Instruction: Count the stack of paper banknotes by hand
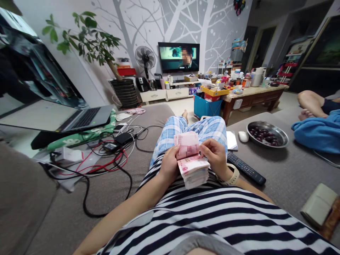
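A person in a striped top (239,209) and checked trousers (170,132) sits with legs stretched out on a grey sofa (289,184), holding a thick wad of pink banknotes (195,164) over the lap. The left hand (170,165) is closed around the left side of the wad, its thumb lying along the edge of the notes. The right hand (214,155) has its thumb and forefinger narrowed together at the right edge of the notes, near the fold; how many notes lie between them cannot be told. The upper part of the wad leans away toward the knees, while the lower part bends back toward the body, showing a thick stack of edges. A pale watch (233,176) circles the right wrist.

Just beyond that wrist a black remote control (247,169) lies on the sofa, with a white mouse (243,136) near a metal bowl (283,137) of dark, round fruit (265,135). A pale wallet (320,203) rests farther right, near the sofa's edge of view. On the left, tangled cables (120,156) spread beside an open laptop (87,117). Another person's bent leg (309,101) shows at the far right, and a lit television (192,58) stands against the patterned wall (225,21)
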Action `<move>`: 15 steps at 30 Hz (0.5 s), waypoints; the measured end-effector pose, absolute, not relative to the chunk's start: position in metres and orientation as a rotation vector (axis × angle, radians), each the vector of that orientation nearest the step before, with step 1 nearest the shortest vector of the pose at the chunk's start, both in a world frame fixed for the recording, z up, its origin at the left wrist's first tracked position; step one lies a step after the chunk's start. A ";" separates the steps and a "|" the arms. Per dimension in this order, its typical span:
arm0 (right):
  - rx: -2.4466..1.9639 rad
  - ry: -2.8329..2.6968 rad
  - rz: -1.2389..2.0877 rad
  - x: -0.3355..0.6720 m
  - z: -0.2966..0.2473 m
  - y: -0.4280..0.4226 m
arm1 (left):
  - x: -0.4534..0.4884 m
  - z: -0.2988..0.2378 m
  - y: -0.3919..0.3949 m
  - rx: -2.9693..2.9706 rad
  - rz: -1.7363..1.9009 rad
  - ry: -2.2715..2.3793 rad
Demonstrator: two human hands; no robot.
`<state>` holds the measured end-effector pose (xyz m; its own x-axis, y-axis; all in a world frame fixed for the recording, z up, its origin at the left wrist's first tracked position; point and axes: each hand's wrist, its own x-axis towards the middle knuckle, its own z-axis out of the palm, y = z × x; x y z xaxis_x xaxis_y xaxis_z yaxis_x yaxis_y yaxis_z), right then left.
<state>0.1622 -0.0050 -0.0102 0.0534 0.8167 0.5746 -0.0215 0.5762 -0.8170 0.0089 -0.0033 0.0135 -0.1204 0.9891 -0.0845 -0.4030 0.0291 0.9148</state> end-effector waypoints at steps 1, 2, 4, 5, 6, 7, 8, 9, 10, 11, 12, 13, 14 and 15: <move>-0.778 -1.362 0.720 0.162 -0.009 -0.004 | 0.009 0.014 -0.003 0.792 1.421 1.015; -0.806 -1.345 0.710 0.162 -0.009 -0.003 | 0.008 0.013 -0.002 0.798 1.409 1.007; -0.840 -1.323 0.718 0.161 -0.008 0.000 | 0.008 0.010 -0.001 0.817 1.386 0.971; -0.845 -1.320 0.735 0.161 -0.007 0.001 | 0.007 0.008 0.000 0.824 1.376 0.942; -0.845 -1.323 0.756 0.161 -0.007 0.002 | 0.007 0.005 0.001 0.824 1.367 0.908; -0.843 -1.329 0.774 0.161 -0.007 0.003 | 0.007 0.003 0.002 0.818 1.359 0.873; -0.840 -1.337 0.789 0.161 -0.007 0.004 | 0.007 0.000 0.003 0.811 1.350 0.843; -0.839 -1.347 0.797 0.161 -0.007 0.004 | 0.007 -0.001 0.003 0.806 1.341 0.825; -0.841 -1.357 0.801 0.161 -0.007 0.005 | 0.007 -0.002 0.004 0.808 1.333 0.819; -0.844 -1.366 0.801 0.161 -0.007 0.006 | 0.006 -0.003 0.004 0.813 1.330 0.820; -0.848 -1.374 0.801 0.161 -0.007 0.006 | 0.006 -0.003 0.004 0.821 1.330 0.825; -0.851 -1.378 0.801 0.161 -0.007 0.007 | 0.006 -0.002 0.004 0.831 1.335 0.830; -0.852 -1.380 0.800 0.161 -0.007 0.008 | 0.006 -0.002 0.004 0.839 1.343 0.833; -0.852 -1.378 0.799 0.161 -0.008 0.008 | 0.006 -0.001 0.005 0.846 1.352 0.834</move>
<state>0.1613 0.0082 -0.0076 0.0408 0.8740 0.4842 0.0141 0.4840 -0.8749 0.0061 0.0045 -0.0010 0.0438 0.9989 -0.0175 -0.4642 0.0359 0.8850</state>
